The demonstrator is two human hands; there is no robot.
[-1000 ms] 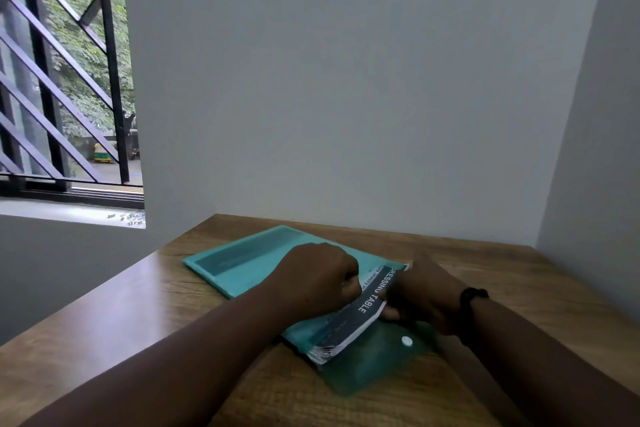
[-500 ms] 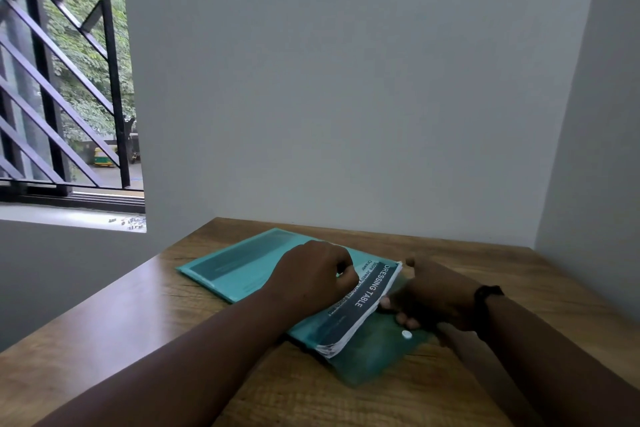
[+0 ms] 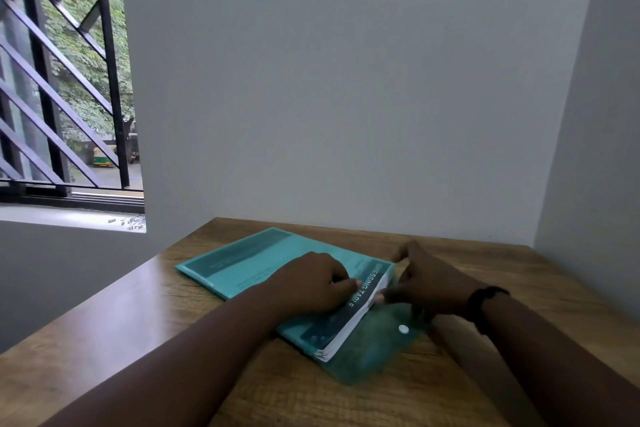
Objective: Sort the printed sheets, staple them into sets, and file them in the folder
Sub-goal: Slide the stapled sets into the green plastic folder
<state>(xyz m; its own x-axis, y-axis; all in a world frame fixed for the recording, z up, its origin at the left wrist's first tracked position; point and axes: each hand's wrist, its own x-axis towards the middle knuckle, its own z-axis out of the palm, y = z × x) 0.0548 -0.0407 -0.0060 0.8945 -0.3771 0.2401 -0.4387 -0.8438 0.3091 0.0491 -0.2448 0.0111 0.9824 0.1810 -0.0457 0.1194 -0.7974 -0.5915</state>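
Teal translucent folder flat on wooden table, flap open, printed sheets stacked inside, edges protruding

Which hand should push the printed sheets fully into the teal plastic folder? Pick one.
Right. The right hand already touches the printed sheets at their protruding edge by the open flap, while the left hand rests on the teal plastic folder, steadying it.
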